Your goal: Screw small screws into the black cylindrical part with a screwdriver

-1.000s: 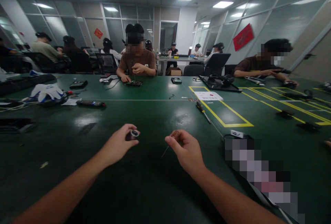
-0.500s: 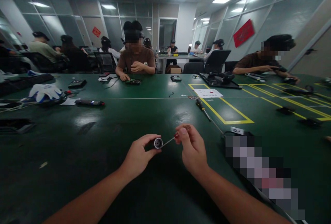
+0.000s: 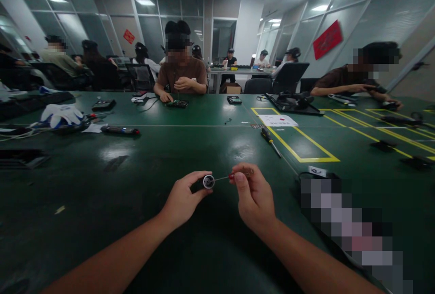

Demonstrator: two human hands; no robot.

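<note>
Held a short metal-rimmed tube (image 3: 208, 181) in front of the body, low in the view, open end turned toward the head camera. Closed the left grip (image 3: 181, 200) on its side, fingers above and thumb below. Pinched a slim screwdriver (image 3: 222, 178) in the right grip (image 3: 255, 196), handle partly hidden by the fingers, shaft pointed leftward at the tube's mouth. Appeared to have the tip within the rim; could not tell true contact from mere overlap.

Judged the step in hand to be working the shaft inside the tube's open end. Reckoned the next move to call for a steady left grip, careful alignment and light pressure from the right, to avoid skidding off the rim.

Farther out on the green desk (image 3: 163, 151), saw a yellow-and-black screwdriver (image 3: 268, 137) beside a yellow tape outline (image 3: 317, 160). Noted to the left a black pen-shaped tool (image 3: 118, 130) and white-and-blue gloves (image 3: 61, 113). Across the desk, made out a co-worker (image 3: 181, 73) bent over a circuit board (image 3: 178, 103).
</note>
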